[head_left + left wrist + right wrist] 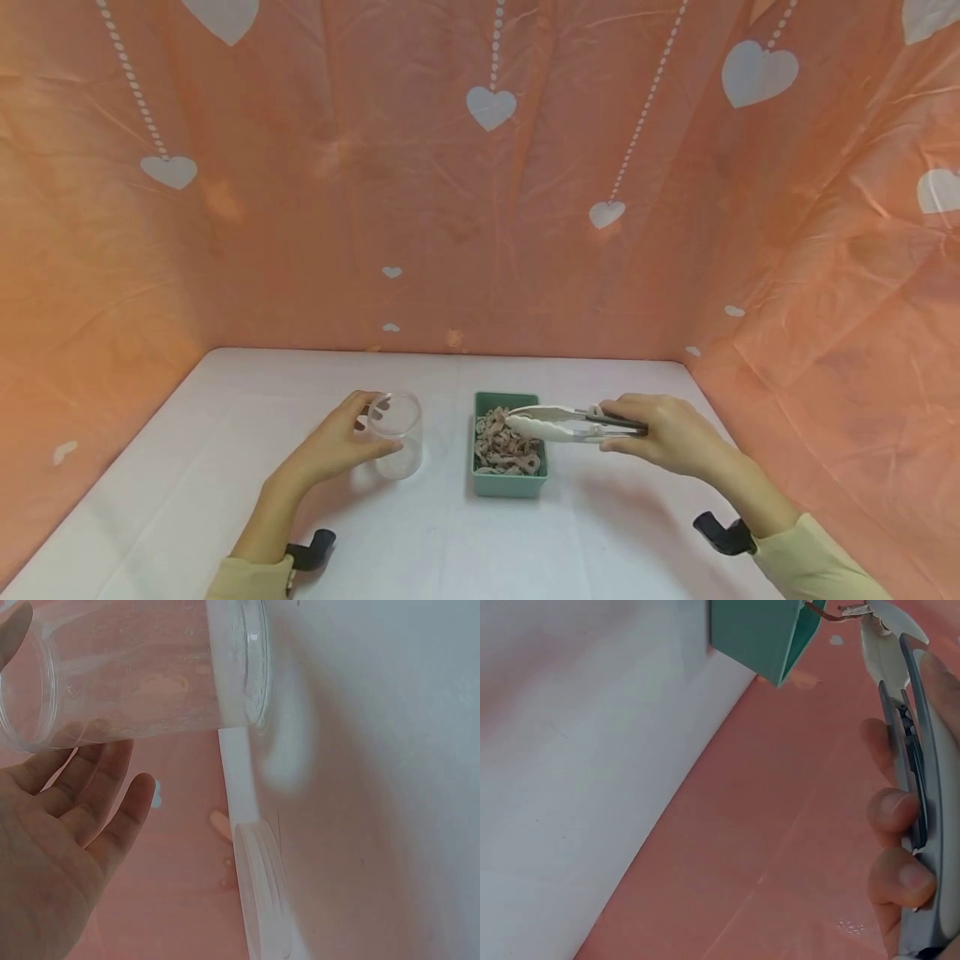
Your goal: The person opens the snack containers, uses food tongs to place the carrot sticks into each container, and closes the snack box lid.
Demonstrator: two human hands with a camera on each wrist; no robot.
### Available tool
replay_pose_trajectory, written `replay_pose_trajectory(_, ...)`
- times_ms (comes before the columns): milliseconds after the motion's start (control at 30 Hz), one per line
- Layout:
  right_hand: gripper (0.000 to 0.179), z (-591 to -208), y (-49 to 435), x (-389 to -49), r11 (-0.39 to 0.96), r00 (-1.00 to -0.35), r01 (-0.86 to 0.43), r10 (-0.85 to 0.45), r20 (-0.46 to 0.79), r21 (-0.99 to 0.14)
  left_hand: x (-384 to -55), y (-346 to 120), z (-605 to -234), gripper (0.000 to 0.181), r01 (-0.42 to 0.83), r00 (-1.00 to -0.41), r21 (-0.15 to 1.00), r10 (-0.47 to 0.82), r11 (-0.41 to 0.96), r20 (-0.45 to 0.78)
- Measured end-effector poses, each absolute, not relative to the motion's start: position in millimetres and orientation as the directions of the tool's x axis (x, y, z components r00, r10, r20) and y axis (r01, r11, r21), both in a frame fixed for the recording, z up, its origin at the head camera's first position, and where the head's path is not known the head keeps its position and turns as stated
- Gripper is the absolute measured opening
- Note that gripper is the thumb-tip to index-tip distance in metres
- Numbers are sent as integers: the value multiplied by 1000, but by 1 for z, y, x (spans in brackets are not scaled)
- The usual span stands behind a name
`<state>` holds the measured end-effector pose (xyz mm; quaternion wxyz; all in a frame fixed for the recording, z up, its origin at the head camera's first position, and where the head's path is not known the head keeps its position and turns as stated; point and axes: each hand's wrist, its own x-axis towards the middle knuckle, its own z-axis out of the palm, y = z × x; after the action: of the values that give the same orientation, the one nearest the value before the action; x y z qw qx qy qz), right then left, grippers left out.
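My left hand (333, 446) holds a clear jar (405, 457) near its rim, thumb on the near side and fingers behind. The jar is upright and looks to hold nothing. My right hand (663, 433) grips a pair of tongs (542, 428), with pale scalloped heads, lying level over a green rectangular container (507, 487). Brownish curled strips (504, 454) fill that container. In the right wrist view, the fingers wrap around the tongs' handles (939, 795), and a brown strip (826, 613) shows at the tongs' tips.
A round whitish lid (262, 892) stands out beyond the left hand in the left wrist view. The white tabletop (480, 550) is enclosed by orange cloth (420, 208) printed with hearts. Each wrist wears a black camera mount (311, 550).
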<state>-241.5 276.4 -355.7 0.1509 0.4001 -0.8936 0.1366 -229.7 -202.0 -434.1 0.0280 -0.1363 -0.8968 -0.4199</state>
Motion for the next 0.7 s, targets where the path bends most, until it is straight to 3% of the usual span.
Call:
replay_pose_trajectory(233, 42, -353, 273, -243, 611, -597, -779, -659, 458, -137, -230, -202, -436, 71, 276, -959, 747, 223, 605, 173)
replay_pose_trajectory(700, 46, -351, 263, -248, 604, -586, -784, -641, 495, -146, -230, -201, -436, 72, 282, -958, 745, 224, 605, 180)
